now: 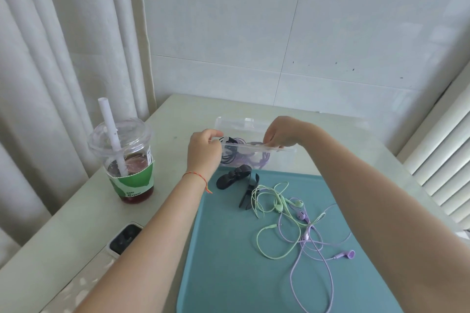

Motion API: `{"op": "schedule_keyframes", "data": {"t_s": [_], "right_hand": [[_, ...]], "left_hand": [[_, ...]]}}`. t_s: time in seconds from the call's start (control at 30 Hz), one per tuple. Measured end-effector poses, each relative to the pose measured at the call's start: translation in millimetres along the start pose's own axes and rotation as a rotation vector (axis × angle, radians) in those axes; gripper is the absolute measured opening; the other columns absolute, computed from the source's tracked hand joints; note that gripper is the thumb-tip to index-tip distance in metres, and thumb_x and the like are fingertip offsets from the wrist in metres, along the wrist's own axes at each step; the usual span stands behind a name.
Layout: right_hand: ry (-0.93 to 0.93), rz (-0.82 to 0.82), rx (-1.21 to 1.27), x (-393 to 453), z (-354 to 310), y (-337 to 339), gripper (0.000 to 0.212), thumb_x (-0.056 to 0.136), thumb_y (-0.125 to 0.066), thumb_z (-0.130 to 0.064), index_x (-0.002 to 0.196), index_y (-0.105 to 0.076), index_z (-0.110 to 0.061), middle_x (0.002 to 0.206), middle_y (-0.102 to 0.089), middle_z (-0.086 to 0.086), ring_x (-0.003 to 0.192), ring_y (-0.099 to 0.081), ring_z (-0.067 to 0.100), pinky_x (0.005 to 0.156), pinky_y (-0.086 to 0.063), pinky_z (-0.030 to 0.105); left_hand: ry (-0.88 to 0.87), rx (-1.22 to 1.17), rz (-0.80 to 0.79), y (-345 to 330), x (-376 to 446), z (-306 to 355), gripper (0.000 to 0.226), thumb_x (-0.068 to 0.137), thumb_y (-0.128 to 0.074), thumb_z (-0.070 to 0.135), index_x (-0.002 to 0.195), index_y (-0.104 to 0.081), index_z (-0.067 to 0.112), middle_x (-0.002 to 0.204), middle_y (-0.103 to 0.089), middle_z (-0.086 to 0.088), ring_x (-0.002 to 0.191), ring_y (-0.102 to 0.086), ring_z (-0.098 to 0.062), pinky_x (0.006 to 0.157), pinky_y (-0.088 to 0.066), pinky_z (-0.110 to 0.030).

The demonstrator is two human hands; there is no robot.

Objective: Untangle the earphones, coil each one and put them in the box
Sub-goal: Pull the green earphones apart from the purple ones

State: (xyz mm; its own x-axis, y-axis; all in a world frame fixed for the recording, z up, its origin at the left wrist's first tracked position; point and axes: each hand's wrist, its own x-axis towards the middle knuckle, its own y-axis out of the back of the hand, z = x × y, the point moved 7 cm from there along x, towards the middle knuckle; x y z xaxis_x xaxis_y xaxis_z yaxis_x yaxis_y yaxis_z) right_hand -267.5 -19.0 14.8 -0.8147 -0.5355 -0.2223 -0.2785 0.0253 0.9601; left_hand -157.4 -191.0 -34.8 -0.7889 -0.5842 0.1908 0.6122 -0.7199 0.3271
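Fingertips of both hands hidden behind the clear box (282, 149) rim. Coiled cables (235, 152) inside blurred through plastic. Phone (124, 237) partly covered by the left forearm. Teal mat (223, 249) cut off below.

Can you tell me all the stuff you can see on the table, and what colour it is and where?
clear box: one, see-through, far edge of the mat, dark and purple coiled cables inside
green earphones: one set, pale green, on the mat, tangled with the purple set
purple earphones: one set, lilac, on the mat, loose
black clips: two, black, on the mat near the box
mat: one, teal, on the table
drink cup: one, clear with green sleeve and white straw, left
phone: one, dark, front left
table: one, pale
left hand: holds the box's left end
right hand: holds the box's near rim
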Motion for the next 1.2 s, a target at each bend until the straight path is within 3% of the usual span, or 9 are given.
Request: {"op": "schedule_keyframes", "data": {"t_s": [0.2,0.33,0.47,0.57,0.67,0.8,0.97,1.1,1.2], "right_hand": [[-0.045,0.019,-0.128,13,-2,-7,0.016,0.088,-0.06,-0.017,0.091,-0.072,-0.005,0.096,-0.067,0.009,0.096,-0.061,0.031,0.077,-0.052,0.034],[-0.056,0.164,-0.05,-3,8,9,0.028,0.09,-0.058,-0.018,0.109,-0.07,-0.001,0.118,-0.067,0.012,0.111,-0.06,0.028,0.092,-0.05,0.036],[0.003,0.453,0.237,-42,10,26,0.017,0.086,-0.056,-0.012,0.092,-0.072,-0.01,0.091,-0.066,0.0,0.079,-0.059,0.019,0.066,-0.045,0.026],[0.08,0.185,0.23,-65,0,-1,0.011,0.086,-0.065,-0.023,0.087,-0.069,-0.013,0.079,-0.066,-0.001,0.063,-0.06,0.013,0.056,-0.044,0.022],[0.088,-0.168,0.035,-83,-8,-47,0.03,0.086,-0.068,-0.041,0.095,-0.07,-0.012,0.084,-0.07,0.0,0.065,-0.063,0.013,0.057,-0.049,0.022],[0.07,-0.137,-0.108,-94,-7,-63,0.028,0.089,-0.065,-0.031,0.1,-0.072,-0.006,0.093,-0.074,0.009,0.07,-0.063,0.015,0.078,-0.051,0.027],[0.034,0.299,0.381,-106,21,-14,0.007,0.087,-0.056,-0.014,0.085,-0.062,-0.012,0.082,-0.068,0.005,0.077,-0.064,0.023,0.069,-0.052,0.032],[0.044,0.334,0.962,-125,34,7,0.007,0.092,-0.052,-0.007,0.086,-0.055,-0.008,0.067,-0.067,0.01,0.062,-0.064,0.025,0.07,-0.057,0.039],[0.075,0.308,0.863,-135,33,13,0.007,0.09,-0.06,-0.012,0.088,-0.064,-0.007,0.061,-0.057,0.003,0.048,-0.052,0.017,0.057,-0.05,0.031]], "left_hand": [[-0.028,0.025,0.039,-2,-2,1,0.036,0.083,-0.041,0.0,0.091,-0.07,0.02,0.118,-0.058,-0.01,0.105,-0.056,-0.023,0.088,-0.042,-0.028],[-0.083,0.13,0.087,-2,-7,8,0.03,0.083,-0.05,0.002,0.099,-0.071,0.016,0.123,-0.053,-0.009,0.117,-0.049,-0.025,0.092,-0.034,-0.022],[-0.165,0.227,0.09,-10,-21,26,0.033,0.083,-0.054,0.005,0.11,-0.069,0.017,0.136,-0.046,-0.005,0.131,-0.037,-0.022,0.101,-0.029,-0.026],[-0.257,0.224,0.132,-12,-40,43,0.029,0.08,-0.056,0.005,0.101,-0.072,0.018,0.127,-0.051,-0.004,0.124,-0.041,-0.021,0.096,-0.029,-0.023],[-0.259,0.08,0.03,-20,-57,53,0.02,0.08,-0.056,0.008,0.084,-0.072,0.02,0.097,-0.064,0.001,0.089,-0.056,-0.013,0.082,-0.042,-0.023],[-0.169,0.12,-0.326,-47,-80,54,0.016,0.087,-0.059,0.015,0.085,-0.073,0.025,0.083,-0.068,0.007,0.082,-0.062,-0.014,0.077,-0.045,-0.025],[-0.127,0.393,-0.453,-53,-86,32,0.022,0.088,-0.056,0.014,0.084,-0.07,0.03,0.099,-0.073,0.004,0.095,-0.064,-0.016,0.085,-0.047,-0.025],[-0.181,0.786,-0.346,-39,-84,36,0.025,0.089,-0.046,0.019,0.088,-0.069,0.028,0.103,-0.07,0.005,0.1,-0.061,-0.023,0.088,-0.043,-0.031],[-0.245,1.046,-0.223,-31,-87,50,0.024,0.088,-0.042,0.017,0.083,-0.065,0.023,0.099,-0.067,0.001,0.097,-0.06,-0.027,0.085,-0.035,-0.033]]}}
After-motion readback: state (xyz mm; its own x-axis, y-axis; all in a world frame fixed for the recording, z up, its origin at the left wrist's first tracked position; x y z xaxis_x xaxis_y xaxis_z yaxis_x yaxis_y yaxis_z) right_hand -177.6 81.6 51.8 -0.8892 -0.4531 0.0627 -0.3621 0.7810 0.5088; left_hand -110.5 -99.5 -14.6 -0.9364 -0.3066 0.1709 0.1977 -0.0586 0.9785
